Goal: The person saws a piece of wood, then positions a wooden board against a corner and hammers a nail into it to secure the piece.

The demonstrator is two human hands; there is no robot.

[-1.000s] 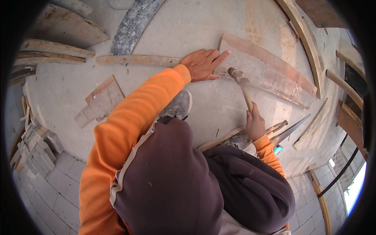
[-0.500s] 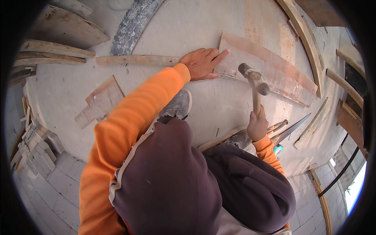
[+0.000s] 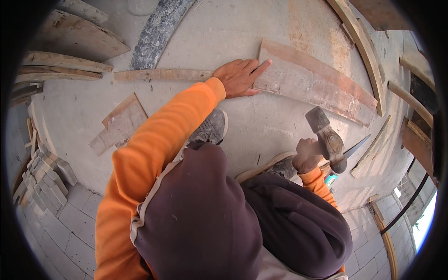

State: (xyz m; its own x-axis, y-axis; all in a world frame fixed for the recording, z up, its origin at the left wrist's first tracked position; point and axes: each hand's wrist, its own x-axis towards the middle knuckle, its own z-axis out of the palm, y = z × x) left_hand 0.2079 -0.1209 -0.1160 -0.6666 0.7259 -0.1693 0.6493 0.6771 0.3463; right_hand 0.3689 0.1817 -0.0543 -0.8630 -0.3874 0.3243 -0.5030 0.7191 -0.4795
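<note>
My left hand (image 3: pixel 238 78) lies flat with its fingers spread, at the joint of a long narrow wooden strip (image 3: pixel 163 74) and the left end of a wide reddish board (image 3: pixel 317 79). Both pieces rest on the concrete floor (image 3: pixel 224 28). In my right hand (image 3: pixel 305 156) is a hammer (image 3: pixel 331 142), raised close to the camera with its metal head clear of the board. Its handle is mostly hidden by the head and my fist. Behind the hammer shows the blade of a handsaw (image 3: pixel 358 145). A small teal tool (image 3: pixel 331 179) lies beside my right sleeve.
A stained broken board piece (image 3: pixel 122 121) lies left of my left arm. Timber planks (image 3: pixel 70 60) are stacked at the far left, above a pile of grey blocks (image 3: pixel 46 179). Long beams (image 3: pixel 364 51) and a wood offcut (image 3: pixel 371 149) lie on the right. A nail (image 3: pixel 258 159) is near my shoe.
The hammer has swung up and back toward me, away from over the board, and its head now looks larger. My left hand stays pressed at the same spot.
</note>
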